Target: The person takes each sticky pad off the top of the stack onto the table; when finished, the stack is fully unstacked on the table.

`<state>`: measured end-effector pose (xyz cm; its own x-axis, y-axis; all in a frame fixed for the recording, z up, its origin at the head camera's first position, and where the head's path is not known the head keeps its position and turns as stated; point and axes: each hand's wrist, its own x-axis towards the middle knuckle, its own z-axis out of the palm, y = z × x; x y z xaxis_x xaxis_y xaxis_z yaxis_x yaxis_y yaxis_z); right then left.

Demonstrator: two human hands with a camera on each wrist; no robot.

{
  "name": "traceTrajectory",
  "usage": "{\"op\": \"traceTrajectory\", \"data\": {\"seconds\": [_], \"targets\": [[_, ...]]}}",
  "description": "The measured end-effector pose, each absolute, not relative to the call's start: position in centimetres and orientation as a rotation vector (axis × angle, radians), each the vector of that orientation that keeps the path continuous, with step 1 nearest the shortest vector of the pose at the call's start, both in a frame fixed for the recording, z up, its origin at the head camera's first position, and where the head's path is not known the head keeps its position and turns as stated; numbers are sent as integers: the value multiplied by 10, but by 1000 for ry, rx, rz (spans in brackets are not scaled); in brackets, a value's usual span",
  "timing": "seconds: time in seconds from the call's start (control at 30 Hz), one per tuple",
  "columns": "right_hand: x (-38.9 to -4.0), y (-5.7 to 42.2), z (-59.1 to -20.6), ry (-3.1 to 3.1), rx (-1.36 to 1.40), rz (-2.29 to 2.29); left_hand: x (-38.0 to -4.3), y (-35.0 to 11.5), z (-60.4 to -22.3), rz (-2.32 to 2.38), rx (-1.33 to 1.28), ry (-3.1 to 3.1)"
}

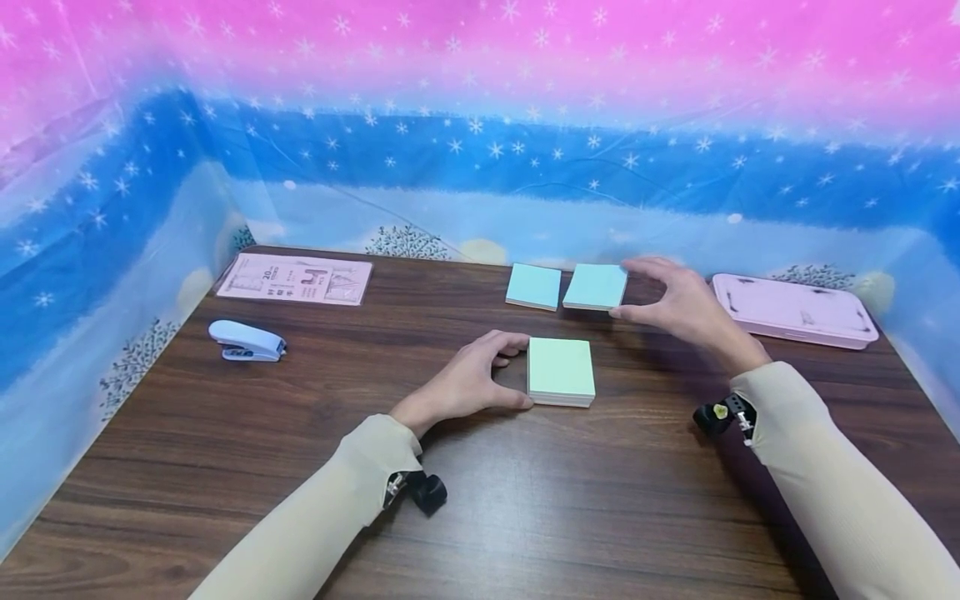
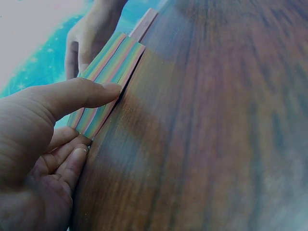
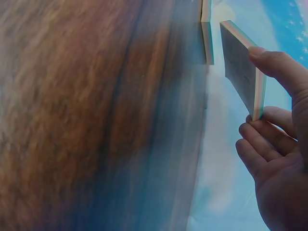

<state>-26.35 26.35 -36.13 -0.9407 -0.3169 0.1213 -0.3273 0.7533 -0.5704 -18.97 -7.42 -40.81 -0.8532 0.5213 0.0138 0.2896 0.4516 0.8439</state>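
Head view: blue pad (image 1: 596, 286) in the right hand (image 1: 678, 307), at the far side of the bench (image 1: 525, 508). Right-wrist view shows it lifted, its grey underside visible and its face at a slant to the bench top. Right hand half spread to the pad's width: thumb at the near right corner, fingers at the far right one, pinching it edge to edge. Hold is only at that right end; the opposite end hangs unsupported.

Just left of it, a second pad (image 1: 533, 285), also blue, lies on the bench, a gap between the two.

Nearer the person, the green-topped stack (image 1: 561, 367) sits on the bench. Left hand (image 1: 467, 379) grips its left side, thumb at the near corner, fingers at the far one, about as widely parted. Left-wrist view shows striped edges, several pads thick; exact count unsure.

For good handling, I'd judge: light, even pressure across the two corners, so the sheets don't bow; pad levelled before any contact; enough height to clear its neighbour; left hand steady, without squeezing the layers askew.

Farther out: pink case (image 1: 793, 310) right, stapler (image 1: 246, 340) left, printed packet (image 1: 296, 279) far left, snowflake cloth (image 1: 450, 125) behind.
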Motion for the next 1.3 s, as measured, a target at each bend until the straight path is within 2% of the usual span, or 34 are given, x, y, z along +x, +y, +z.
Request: {"op": "traceTrajectory", "data": {"seconds": [0.83,1.3], "targets": [[-273,266,-376,-3040,533,1015,-190,-76,-408,1370,716,2458],[-278,266,-381,-3107,585,902,-191,-74,-409,1355,723,2461]]}}
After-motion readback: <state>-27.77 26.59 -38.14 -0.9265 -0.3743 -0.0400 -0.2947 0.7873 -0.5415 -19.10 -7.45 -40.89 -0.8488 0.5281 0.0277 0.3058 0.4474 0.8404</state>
